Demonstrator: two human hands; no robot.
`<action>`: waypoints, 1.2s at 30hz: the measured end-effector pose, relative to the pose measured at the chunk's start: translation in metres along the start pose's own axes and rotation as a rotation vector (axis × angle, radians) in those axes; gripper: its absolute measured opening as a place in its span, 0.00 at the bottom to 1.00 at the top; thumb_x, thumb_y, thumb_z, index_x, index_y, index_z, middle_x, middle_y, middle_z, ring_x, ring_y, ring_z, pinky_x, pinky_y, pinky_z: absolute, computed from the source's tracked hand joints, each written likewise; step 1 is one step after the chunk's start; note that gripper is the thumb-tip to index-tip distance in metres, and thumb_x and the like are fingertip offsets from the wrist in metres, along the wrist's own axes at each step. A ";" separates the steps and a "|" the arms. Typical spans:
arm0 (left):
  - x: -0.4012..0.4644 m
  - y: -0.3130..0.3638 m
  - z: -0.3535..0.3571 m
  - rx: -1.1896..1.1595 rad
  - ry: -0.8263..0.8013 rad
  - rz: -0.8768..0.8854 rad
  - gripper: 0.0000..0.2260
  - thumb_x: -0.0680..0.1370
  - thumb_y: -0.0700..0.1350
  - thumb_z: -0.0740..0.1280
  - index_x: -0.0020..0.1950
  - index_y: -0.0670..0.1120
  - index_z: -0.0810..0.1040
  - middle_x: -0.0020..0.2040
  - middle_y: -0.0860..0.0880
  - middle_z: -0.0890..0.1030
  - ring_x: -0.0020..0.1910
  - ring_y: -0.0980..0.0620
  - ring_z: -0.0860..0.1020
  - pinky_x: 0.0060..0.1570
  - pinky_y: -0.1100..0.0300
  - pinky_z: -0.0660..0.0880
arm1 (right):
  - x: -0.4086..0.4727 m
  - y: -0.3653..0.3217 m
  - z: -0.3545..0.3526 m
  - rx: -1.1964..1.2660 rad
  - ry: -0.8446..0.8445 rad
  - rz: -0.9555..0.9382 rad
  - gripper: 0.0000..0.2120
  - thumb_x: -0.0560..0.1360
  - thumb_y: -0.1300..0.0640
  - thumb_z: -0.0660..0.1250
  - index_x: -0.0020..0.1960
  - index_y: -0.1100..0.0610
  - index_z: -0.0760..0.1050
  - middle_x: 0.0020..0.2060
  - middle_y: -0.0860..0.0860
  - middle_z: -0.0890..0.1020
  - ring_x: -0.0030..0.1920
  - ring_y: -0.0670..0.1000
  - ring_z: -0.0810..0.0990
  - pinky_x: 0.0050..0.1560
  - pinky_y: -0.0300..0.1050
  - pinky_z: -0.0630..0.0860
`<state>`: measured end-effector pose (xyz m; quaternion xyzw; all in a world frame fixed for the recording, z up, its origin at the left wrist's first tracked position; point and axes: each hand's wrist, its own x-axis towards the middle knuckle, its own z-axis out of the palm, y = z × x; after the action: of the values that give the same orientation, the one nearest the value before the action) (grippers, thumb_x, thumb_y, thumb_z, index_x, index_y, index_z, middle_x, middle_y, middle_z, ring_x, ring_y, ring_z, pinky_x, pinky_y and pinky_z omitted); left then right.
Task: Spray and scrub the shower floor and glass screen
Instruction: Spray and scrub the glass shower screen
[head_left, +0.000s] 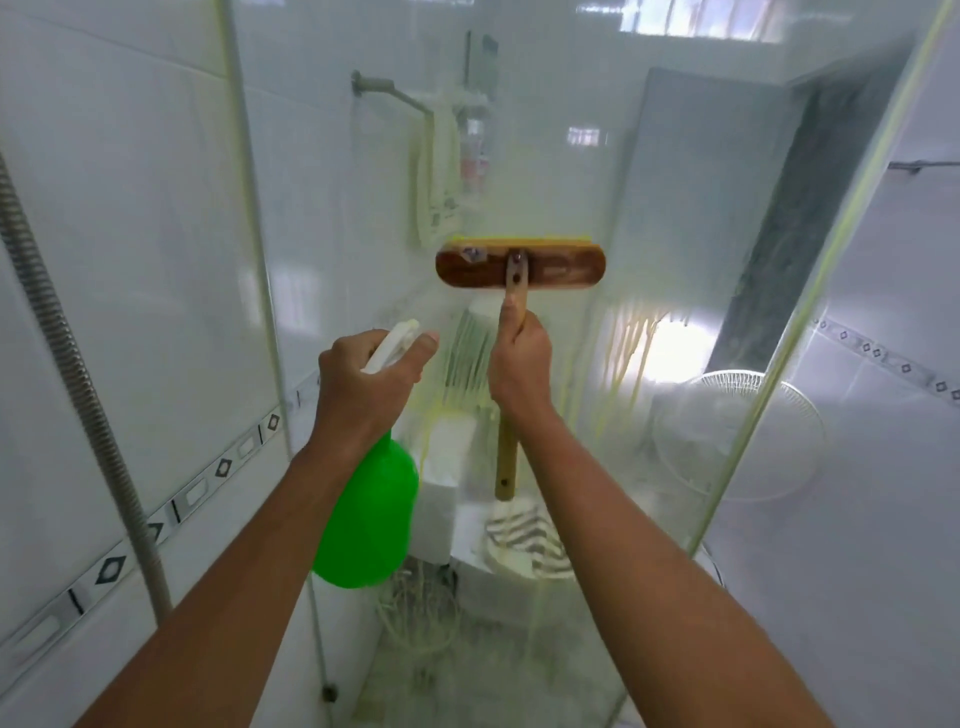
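My left hand (371, 382) grips the white trigger head of a green spray bottle (371, 519), nozzle aimed at the glass screen (587, 171) ahead. My right hand (521, 364) holds the wooden handle of a scrub brush (521, 267). The brush's brown head lies flat against the glass at chest height, yellow bristles on the pane. Yellowish cleaner streaks run down the glass below and right of the brush. The shower floor (467, 670) shows at the bottom, wet with foam.
A ribbed metal shower hose (78, 374) hangs along the tiled wall at left. The glass edge (810, 291) runs diagonally at right. Behind the glass stand a white fan (737, 431), a wall heater with shelf (441, 171) and a striped cloth (524, 540).
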<state>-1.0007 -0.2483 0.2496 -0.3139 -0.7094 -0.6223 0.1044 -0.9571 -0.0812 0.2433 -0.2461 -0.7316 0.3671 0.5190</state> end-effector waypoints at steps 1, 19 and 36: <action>-0.002 0.001 0.003 0.002 -0.005 -0.001 0.18 0.78 0.57 0.73 0.37 0.45 0.85 0.32 0.50 0.84 0.28 0.61 0.77 0.29 0.73 0.68 | 0.014 -0.012 -0.008 0.013 0.030 -0.014 0.23 0.83 0.43 0.51 0.40 0.57 0.72 0.32 0.50 0.75 0.34 0.53 0.76 0.35 0.48 0.71; -0.015 0.007 0.081 -0.114 -0.073 -0.041 0.29 0.73 0.64 0.74 0.30 0.37 0.78 0.28 0.35 0.78 0.24 0.49 0.74 0.30 0.46 0.78 | 0.058 -0.016 -0.104 -0.056 0.029 -0.021 0.24 0.81 0.38 0.49 0.37 0.54 0.66 0.30 0.48 0.70 0.30 0.49 0.71 0.30 0.48 0.74; -0.020 -0.004 0.078 -0.043 -0.043 0.072 0.26 0.76 0.62 0.72 0.36 0.39 0.81 0.34 0.37 0.81 0.31 0.42 0.76 0.32 0.51 0.72 | 0.011 0.021 -0.070 -0.029 -0.032 -0.016 0.23 0.83 0.41 0.51 0.43 0.55 0.75 0.35 0.50 0.79 0.35 0.48 0.78 0.33 0.45 0.75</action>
<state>-0.9688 -0.1807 0.2195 -0.3550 -0.6861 -0.6263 0.1046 -0.8957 -0.0410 0.2462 -0.2419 -0.7471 0.3562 0.5065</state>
